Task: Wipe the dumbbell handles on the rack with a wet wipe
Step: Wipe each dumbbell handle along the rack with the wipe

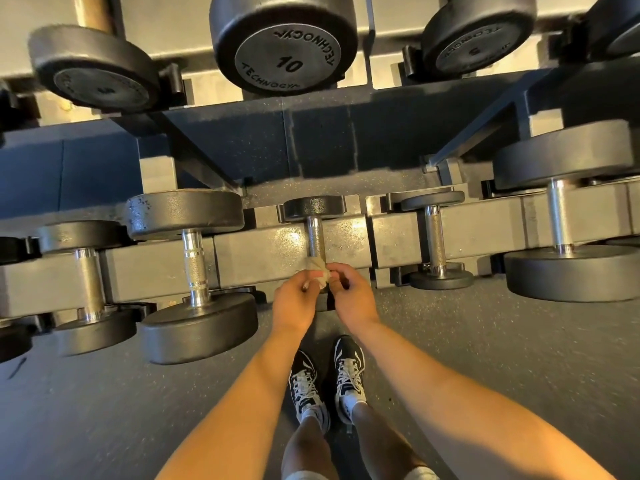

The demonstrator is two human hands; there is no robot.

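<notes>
Off-white and crumpled, the wet wipe (317, 270) sits bunched at the near end of the knurled steel handle (314, 237) of a small dumbbell (313, 206), which lies across the lower rail of the rack (485, 230). Both grips are closed on the wipe. The left hand (293, 301) curls its fingers round the wipe's left part, and the right hand (350, 296) pinches its right edge between thumb and fingertips, so the two hands almost meet just in front of the handle. Knuckles face up, and both bare forearms stretch forward and converge toward the handle. The hands hide most of the dumbbell's near head. Left of the handle rests a larger dumbbell (194, 261). Nearer the person than the handle, two dark shoes (348, 368) stand on the grey floor (485, 341).
</notes>
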